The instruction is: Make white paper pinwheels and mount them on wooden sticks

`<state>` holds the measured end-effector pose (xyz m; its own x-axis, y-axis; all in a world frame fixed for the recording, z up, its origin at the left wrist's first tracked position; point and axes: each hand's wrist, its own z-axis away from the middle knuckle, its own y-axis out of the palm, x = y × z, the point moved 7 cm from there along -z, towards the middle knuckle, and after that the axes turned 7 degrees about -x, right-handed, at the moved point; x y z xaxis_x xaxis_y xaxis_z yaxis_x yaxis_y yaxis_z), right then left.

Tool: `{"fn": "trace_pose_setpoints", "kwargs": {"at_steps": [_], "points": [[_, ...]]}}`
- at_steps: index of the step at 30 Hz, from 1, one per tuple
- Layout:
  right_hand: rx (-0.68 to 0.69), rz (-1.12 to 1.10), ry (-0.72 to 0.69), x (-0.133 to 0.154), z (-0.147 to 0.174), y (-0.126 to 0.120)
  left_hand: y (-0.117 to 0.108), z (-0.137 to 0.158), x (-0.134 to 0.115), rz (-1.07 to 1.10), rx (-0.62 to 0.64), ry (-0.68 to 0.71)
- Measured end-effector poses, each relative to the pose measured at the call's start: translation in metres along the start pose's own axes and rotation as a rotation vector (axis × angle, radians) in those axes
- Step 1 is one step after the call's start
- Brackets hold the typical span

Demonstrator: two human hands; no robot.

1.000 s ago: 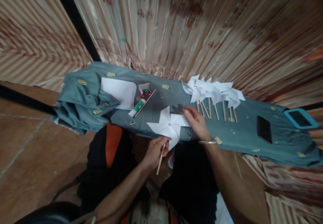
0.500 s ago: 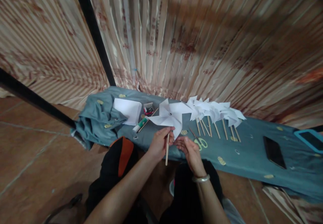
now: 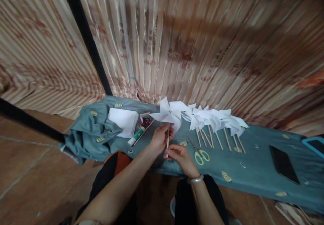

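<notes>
A white paper pinwheel point(image 3: 170, 116) with a round metal pin at its centre stands in front of me on a thin wooden stick. My left hand point(image 3: 161, 138) is closed around the upper stick, just under the paper blades. Lower down, my right hand point(image 3: 177, 154) pinches the stick's bottom end between thumb and fingers. To the right, several finished-looking pinwheels point(image 3: 215, 118) lie overlapping in a row, their sticks pointing toward me. Scissors with pale green handles point(image 3: 201, 156) rest beside my right hand.
On the blue-green cloth point(image 3: 248, 164) to the left are a stack of white paper point(image 3: 123, 121), a small box of pins point(image 3: 145, 119), a glue stick point(image 3: 136, 136) and a loose stick point(image 3: 144, 131). A dark phone point(image 3: 284, 164) lies at right. A black pole point(image 3: 86, 39) rises at left.
My right hand has moved down and left from beside the pinwheel blade and closed on the lower end of the stick. My left hand keeps its grip. The view has shifted slightly.
</notes>
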<state>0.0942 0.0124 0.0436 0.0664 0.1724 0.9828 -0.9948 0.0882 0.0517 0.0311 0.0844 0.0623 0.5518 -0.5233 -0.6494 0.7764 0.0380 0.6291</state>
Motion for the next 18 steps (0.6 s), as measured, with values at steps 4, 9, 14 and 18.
{"fn": "trace_pose_setpoints", "kwargs": {"at_steps": [4, 9, 14, 18], "points": [[-0.001, 0.026, -0.003, -0.003, -0.001, -0.004, -0.004, -0.005, 0.007, -0.055, 0.024, 0.009], [-0.028, 0.029, -0.009, -0.004, -0.005, -0.010, -0.005, -0.009, 0.008, -0.100, 0.030, 0.040], [-0.092, 0.023, -0.042, -0.002, -0.008, -0.016, -0.010, -0.008, 0.010, -0.119, -0.014, 0.062], [-0.118, 0.009, -0.066, -0.001, -0.011, -0.019, -0.014, -0.007, 0.010, -0.144, -0.022, 0.095]]}}
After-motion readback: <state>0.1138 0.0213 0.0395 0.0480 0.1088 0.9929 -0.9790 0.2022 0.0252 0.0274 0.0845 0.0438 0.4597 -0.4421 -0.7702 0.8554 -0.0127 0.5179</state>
